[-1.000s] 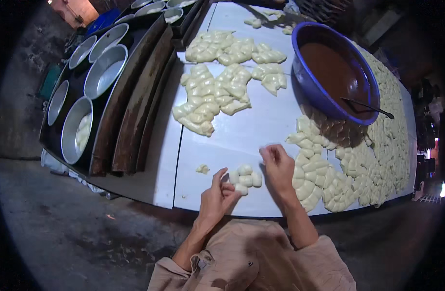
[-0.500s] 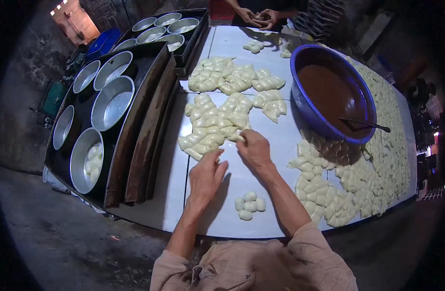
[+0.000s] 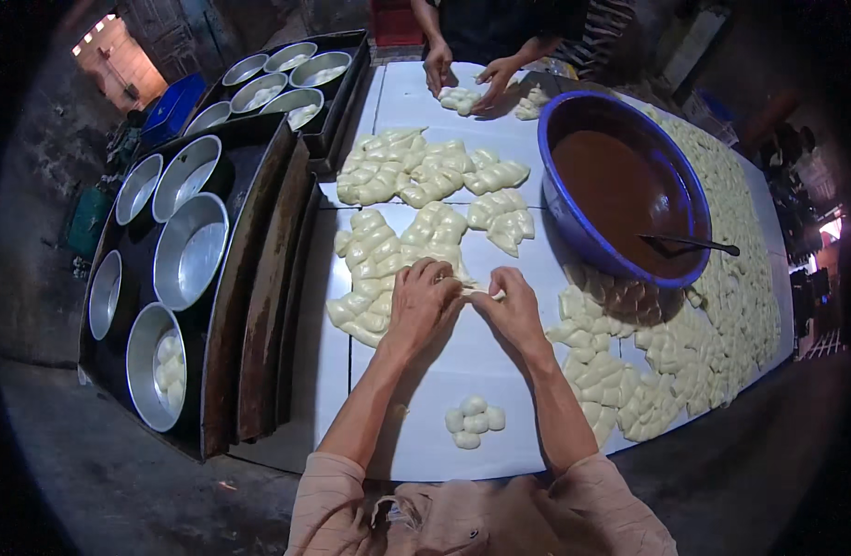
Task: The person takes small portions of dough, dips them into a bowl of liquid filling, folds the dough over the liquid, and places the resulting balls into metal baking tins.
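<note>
Round tins (image 3: 192, 252): well left of the left hand, standing in a dark tray (image 3: 140, 278).
Dough slab (image 3: 368, 255): just beyond the left hand and to its left, that hand being the nearer; its long axis appears to run away from the person.
Left hand (image 3: 425, 298): fingers curled at the slab's near right edge; the fingertips are hidden, so I cannot tell whether it grips.
Dough strand (image 3: 469, 287): between the two hands, drawn thin, long axis crosswise from the left hand's fingers to the right hand's.
Dough-ball cluster (image 3: 474, 422): on the bench (image 3: 500, 380), nearer the body than either hand, between the forearms, untouched.
Right hand (image 3: 513, 304): thumb and fingers pinched together on the strand's right end.
Blue bowl (image 3: 574, 227): beyond the right hand and to its right, apart from it.
Dough spread (image 3: 727, 278): farther right of the right hand.
</note>
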`<state>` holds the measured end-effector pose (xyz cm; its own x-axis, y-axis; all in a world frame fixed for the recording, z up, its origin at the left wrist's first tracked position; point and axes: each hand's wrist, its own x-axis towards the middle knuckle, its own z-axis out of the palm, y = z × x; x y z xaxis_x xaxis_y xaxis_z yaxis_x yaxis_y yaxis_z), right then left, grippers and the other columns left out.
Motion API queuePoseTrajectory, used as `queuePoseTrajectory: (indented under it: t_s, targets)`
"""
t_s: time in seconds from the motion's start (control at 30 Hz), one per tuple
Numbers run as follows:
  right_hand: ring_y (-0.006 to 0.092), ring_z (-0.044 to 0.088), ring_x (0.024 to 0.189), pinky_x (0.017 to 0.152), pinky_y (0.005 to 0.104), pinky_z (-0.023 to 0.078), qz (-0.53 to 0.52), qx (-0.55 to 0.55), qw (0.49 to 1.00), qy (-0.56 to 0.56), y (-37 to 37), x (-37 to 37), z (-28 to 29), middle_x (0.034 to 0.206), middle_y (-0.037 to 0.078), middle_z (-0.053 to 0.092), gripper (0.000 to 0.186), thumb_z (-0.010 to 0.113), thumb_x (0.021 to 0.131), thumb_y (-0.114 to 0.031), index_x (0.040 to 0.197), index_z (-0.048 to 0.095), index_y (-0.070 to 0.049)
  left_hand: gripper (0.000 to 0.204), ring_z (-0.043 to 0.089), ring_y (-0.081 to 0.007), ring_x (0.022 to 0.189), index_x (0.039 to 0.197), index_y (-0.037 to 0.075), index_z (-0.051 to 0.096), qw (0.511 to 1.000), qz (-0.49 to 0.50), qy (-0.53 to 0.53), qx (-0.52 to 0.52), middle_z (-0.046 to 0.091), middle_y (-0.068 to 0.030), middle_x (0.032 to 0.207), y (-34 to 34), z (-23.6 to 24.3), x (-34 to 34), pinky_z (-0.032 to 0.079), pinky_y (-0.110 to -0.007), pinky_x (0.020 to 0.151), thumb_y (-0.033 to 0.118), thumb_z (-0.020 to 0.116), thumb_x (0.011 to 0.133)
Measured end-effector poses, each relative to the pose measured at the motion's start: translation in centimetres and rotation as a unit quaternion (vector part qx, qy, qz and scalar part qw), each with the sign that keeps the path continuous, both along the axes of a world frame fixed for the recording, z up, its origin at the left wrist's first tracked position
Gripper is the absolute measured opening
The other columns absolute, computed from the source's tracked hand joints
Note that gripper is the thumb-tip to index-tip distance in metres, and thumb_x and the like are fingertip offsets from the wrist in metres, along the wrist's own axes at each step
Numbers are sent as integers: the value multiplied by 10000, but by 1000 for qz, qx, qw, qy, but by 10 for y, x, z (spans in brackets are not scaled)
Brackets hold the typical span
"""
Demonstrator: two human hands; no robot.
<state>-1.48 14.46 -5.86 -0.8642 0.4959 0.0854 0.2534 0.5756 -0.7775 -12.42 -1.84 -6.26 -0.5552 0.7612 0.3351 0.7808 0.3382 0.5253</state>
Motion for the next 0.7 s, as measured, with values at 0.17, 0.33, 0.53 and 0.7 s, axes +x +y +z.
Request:
queuePoseTrajectory:
  t_s: [0.17,0.33,0.53,0.7]
  targets:
    - [97,518,698,633,270,434,-15,-274,960,-59,4,5,10,790,45,591,200,606,833,-144,982,584,-11,533,447,-300,1281,1267,143,580,1000,-12,-2,-29,550,-93,1280,10,0,-3,319,-523,1060,217,757,770]
    - [137,577,701,651,296,476,-8,-348,934,-77,11,0,1,819,80,645,310,636,907,-298,996,636,-1,379,385,-322,1371,1178,162,658,994,-58,37,-88,550,-88,1322,30,5,-9,224,-655,1123,190,720,804]
    - [111,579,687,614,244,470,8,-294,956,9,9,6,-17,813,47,638,252,715,848,-196,973,637,8,178,489,-265,1292,948,153,727,988,-105,60,-92,644,-23,1165,33,-3,-11,262,-593,1130,216,733,782]
    - [84,571,637,587,214,485,7,-457,889,-34,14,21,32,758,18,614,84,684,872,-69,900,615,-30,95,547,-209,1198,858,139,721,990,-119,66,-36,669,-4,1047,28,-11,-2,309,-523,1120,207,726,792]
